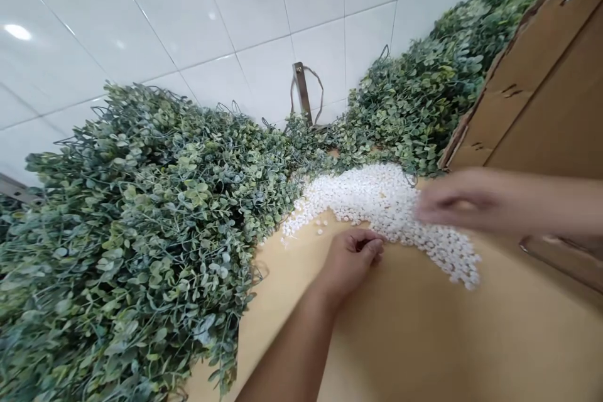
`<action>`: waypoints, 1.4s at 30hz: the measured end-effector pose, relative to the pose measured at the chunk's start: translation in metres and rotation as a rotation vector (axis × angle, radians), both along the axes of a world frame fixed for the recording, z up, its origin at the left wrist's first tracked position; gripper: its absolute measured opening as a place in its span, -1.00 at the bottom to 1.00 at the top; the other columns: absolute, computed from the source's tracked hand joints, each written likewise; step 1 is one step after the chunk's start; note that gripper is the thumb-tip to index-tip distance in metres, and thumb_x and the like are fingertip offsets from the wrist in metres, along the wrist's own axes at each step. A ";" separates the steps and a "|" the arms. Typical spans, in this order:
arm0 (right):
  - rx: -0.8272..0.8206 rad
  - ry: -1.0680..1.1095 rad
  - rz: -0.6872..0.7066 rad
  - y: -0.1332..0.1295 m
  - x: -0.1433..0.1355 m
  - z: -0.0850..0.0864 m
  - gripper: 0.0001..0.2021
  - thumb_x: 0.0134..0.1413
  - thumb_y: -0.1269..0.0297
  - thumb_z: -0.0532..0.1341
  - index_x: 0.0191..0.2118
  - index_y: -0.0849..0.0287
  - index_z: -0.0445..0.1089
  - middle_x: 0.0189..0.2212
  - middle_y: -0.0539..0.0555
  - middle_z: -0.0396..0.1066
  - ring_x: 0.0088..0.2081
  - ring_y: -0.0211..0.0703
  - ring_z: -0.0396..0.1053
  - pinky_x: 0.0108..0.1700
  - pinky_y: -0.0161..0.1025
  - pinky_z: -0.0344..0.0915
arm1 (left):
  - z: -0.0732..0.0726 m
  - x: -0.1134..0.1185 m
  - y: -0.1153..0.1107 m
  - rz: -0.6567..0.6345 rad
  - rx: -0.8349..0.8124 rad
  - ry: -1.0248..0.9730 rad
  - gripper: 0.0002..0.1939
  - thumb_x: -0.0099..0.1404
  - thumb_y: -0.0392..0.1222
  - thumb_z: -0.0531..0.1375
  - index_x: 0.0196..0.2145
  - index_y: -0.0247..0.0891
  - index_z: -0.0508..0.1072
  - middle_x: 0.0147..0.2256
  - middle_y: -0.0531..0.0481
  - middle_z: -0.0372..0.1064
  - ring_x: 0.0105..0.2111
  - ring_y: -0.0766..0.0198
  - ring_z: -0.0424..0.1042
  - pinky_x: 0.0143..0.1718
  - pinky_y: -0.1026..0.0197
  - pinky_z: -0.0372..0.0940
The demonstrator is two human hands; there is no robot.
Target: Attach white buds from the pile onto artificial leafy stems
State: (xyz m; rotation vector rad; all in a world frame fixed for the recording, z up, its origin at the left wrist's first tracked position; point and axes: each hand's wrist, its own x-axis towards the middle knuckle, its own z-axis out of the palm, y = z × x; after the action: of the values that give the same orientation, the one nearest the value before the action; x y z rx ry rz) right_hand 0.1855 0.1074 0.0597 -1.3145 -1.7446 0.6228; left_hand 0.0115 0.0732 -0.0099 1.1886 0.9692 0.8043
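A curved heap of small white pieces [367, 195] lies on the tan tabletop [400, 326]. At the heap's near edge rests my left hand [353, 257], its thumb and fingers pressed together; whatever is between them is too small to make out. My right hand [452, 201] is over the right part of the heap, smeared by motion, so its fingers and anything in them cannot be told.
Green leafy artificial plants [155, 213] are piled at the left, with another pile [414, 94] at the back right. A cardboard box [541, 94] stands at the right. Behind, a metal bracket [303, 91] with a cord leans near the tiled wall [254, 6].
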 end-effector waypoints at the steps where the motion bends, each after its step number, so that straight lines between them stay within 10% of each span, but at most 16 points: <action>1: -0.020 -0.118 0.060 0.015 -0.008 0.007 -0.81 0.10 0.22 0.18 -0.26 0.22 0.44 -0.26 0.04 0.43 -0.24 -0.16 0.38 -0.18 -0.19 0.35 | -0.001 0.000 0.000 -0.005 0.013 0.005 -0.92 0.09 -0.26 0.19 -0.49 -0.34 0.44 -0.62 0.11 0.23 -0.60 0.43 0.20 -0.51 0.31 0.15; 8: 0.048 -0.694 0.061 0.119 -0.103 -0.014 -0.66 0.01 0.45 0.16 -0.04 0.29 0.38 -0.03 0.32 0.33 0.07 0.17 0.11 0.02 -0.01 0.10 | -0.010 0.000 0.002 -0.023 0.071 0.046 -0.84 0.11 -0.16 0.18 -0.43 -0.33 0.45 -0.62 0.09 0.21 -0.60 0.40 0.18 -0.53 0.29 0.11; 13: 0.085 -0.728 -0.001 0.136 -0.115 -0.032 -0.74 -0.08 0.52 0.16 -0.19 0.35 0.43 -0.14 0.39 0.37 -0.01 0.20 0.12 -0.04 -0.01 0.08 | -0.013 -0.003 0.004 -0.042 0.132 0.074 -0.83 0.12 -0.15 0.16 -0.44 -0.28 0.48 -0.61 0.06 0.21 -0.57 0.35 0.16 -0.52 0.27 0.10; 18: 0.173 -0.579 -0.040 0.134 -0.105 0.000 -0.84 0.00 0.46 0.09 -0.33 0.32 0.41 -0.21 0.30 0.38 -0.02 0.12 0.14 -0.07 -0.09 0.12 | -0.010 -0.003 0.004 -0.056 0.122 0.068 -0.86 0.11 -0.18 0.17 -0.45 -0.29 0.48 -0.61 0.07 0.19 -0.58 0.37 0.15 -0.53 0.27 0.09; 25: 0.035 -0.120 -0.078 0.079 -0.064 0.049 -0.91 0.02 0.51 0.06 -0.42 0.24 0.24 -0.53 0.04 0.34 -0.47 -0.25 0.34 -0.38 -0.28 0.28 | -0.002 -0.002 0.005 0.022 0.010 -0.035 -0.78 0.00 -0.08 0.27 -0.47 -0.32 0.47 -0.64 0.10 0.22 -0.62 0.41 0.20 -0.53 0.28 0.16; 34: -0.429 0.347 0.134 -0.042 -0.028 -0.026 -0.93 -0.05 0.43 0.07 -0.37 0.18 0.22 -0.60 -0.11 0.20 -0.59 -0.34 0.24 -0.47 -0.31 0.29 | 0.007 -0.015 0.003 0.268 0.067 -0.253 -0.57 -0.15 0.00 0.37 -0.33 -0.27 0.45 -0.41 0.06 0.35 -0.52 0.41 0.35 -0.54 0.35 0.27; 42: -0.297 0.016 0.171 -0.053 -0.025 -0.041 -0.60 -0.20 0.12 0.29 -0.20 0.22 0.31 -0.33 0.10 0.33 -0.30 -0.13 0.30 -0.28 -0.18 0.26 | 0.015 -0.018 -0.001 0.313 0.021 -0.148 -0.70 -0.17 -0.14 0.39 -0.46 -0.33 0.51 -0.58 0.08 0.39 -0.65 0.46 0.27 -0.57 0.35 0.22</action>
State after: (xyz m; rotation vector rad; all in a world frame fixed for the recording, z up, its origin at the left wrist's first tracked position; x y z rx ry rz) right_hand 0.1603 0.0543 0.0186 -1.3610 -1.8137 1.0184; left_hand -0.0063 0.0726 0.0048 0.9918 1.0390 1.1372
